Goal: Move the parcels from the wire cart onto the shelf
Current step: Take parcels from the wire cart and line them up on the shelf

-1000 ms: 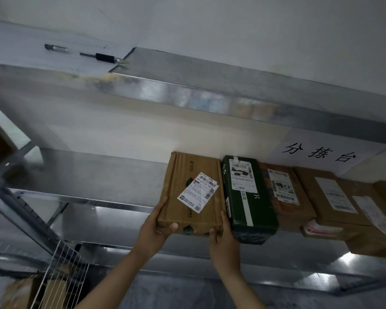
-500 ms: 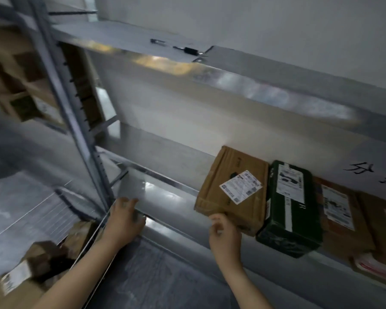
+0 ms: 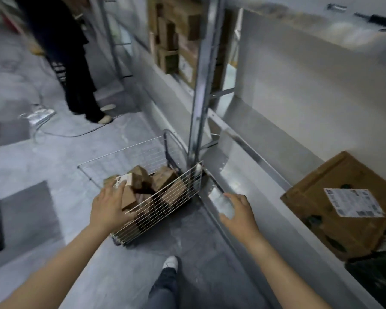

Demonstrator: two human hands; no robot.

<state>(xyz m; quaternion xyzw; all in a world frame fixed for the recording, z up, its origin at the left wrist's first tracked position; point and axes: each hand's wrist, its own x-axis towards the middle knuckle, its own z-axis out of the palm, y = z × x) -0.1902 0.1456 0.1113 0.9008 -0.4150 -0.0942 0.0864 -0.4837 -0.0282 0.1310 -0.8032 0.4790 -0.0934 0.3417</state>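
The left grip [image 3: 112, 210] reaches over the near rim of the wire cart [image 3: 156, 210]. Its fingers are stretched out rather than curled, and their tips lie on or just over the labelled parcel [image 3: 129, 192] at its 1 o'clock. Blur hides whether they touch, and it has hold of nothing yet. That parcel tops the heap, with the other parcels [image 3: 165, 181] just beyond it toward 2 o'clock. It sits tilted, and its long axis is too smeared to tell. The right grip [image 3: 239, 210] hangs loosely spread and empty at 3 o'clock of the cart, well apart from the heap, so the left is the nearer hand. The shelf [image 3: 254, 121] lies up at 2 o'clock, where a brown box [image 3: 334, 206] already sits.
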